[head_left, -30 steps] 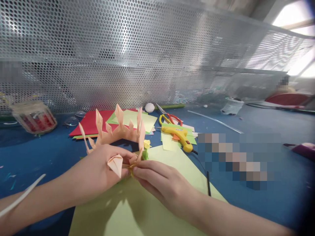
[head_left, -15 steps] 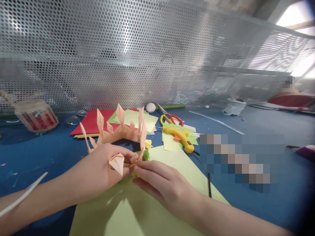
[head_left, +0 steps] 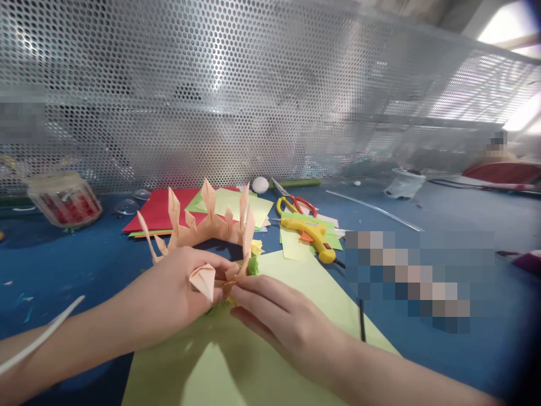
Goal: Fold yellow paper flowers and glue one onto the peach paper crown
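Observation:
A ring of folded peach paper spikes [head_left: 203,225] stands on the blue table, like a crown. My left hand [head_left: 173,293] is closed round its near edge and pinches a folded peach paper piece [head_left: 203,280]. My right hand [head_left: 287,321] meets it from the right, fingertips pressed together on the same joint of the ring. Both hands rest over a large light green sheet [head_left: 262,361]. A small yellow and green paper bit [head_left: 253,254] sits just behind the fingers.
A yellow glue gun [head_left: 310,237] and red-handled scissors [head_left: 291,203] lie behind on the right. A stack of red, green and yellow paper [head_left: 156,211] lies at the back. A jar [head_left: 63,197] stands far left. A perforated metal screen [head_left: 270,96] closes the back.
Hardly anything has moved; both hands stay pinched on the ring's near edge, and the view has drifted slightly.

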`<control>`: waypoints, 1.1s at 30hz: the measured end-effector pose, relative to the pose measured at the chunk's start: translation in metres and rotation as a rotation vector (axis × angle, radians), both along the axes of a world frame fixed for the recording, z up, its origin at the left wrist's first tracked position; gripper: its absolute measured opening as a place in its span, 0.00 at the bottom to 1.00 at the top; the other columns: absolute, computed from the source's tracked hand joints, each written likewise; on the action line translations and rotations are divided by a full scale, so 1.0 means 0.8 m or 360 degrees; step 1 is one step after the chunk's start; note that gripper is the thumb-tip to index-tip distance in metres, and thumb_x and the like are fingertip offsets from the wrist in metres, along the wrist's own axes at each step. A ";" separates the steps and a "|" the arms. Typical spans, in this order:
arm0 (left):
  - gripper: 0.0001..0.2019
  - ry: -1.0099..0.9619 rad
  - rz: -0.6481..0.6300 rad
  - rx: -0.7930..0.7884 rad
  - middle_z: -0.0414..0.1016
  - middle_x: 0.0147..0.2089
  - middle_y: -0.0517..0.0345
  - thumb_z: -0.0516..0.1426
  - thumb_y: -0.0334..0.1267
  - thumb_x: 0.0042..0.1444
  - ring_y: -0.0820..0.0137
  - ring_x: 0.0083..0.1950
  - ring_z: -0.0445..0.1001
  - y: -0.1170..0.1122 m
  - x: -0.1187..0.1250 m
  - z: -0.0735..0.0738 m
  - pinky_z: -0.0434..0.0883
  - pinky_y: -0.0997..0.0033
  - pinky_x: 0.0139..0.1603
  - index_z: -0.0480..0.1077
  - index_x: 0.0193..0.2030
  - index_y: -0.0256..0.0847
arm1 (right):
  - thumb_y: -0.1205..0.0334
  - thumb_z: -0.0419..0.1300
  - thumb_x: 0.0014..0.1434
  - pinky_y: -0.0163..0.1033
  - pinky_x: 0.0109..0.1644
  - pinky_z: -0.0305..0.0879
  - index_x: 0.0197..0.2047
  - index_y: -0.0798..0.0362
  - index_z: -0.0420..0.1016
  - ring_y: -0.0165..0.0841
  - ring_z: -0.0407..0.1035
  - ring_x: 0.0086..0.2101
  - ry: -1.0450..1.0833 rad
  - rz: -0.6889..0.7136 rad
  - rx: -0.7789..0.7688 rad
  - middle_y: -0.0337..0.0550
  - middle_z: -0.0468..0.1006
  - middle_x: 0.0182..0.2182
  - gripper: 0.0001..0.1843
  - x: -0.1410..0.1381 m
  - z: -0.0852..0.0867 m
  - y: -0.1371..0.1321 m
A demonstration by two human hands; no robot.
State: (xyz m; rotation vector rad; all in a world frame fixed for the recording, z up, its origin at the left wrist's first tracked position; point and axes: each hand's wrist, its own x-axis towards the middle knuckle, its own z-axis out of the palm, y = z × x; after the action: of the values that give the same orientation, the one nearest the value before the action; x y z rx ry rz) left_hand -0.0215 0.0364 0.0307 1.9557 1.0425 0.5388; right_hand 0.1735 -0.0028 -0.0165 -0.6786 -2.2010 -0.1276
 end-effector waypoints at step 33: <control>0.05 -0.0128 -0.0012 -0.0225 0.81 0.39 0.54 0.56 0.34 0.51 0.57 0.46 0.78 -0.002 0.013 0.004 0.74 0.63 0.44 0.75 0.32 0.41 | 0.73 0.43 0.70 0.39 0.35 0.78 0.43 0.66 0.75 0.38 0.77 0.34 -0.0136 -0.0010 0.0082 0.54 0.81 0.35 0.18 0.000 0.005 -0.001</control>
State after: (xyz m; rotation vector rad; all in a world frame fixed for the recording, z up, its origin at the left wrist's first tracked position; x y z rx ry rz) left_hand -0.0114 0.0350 0.0339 1.7988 0.9953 0.5211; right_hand 0.1738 -0.0039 -0.0129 -0.6629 -2.2692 -0.2193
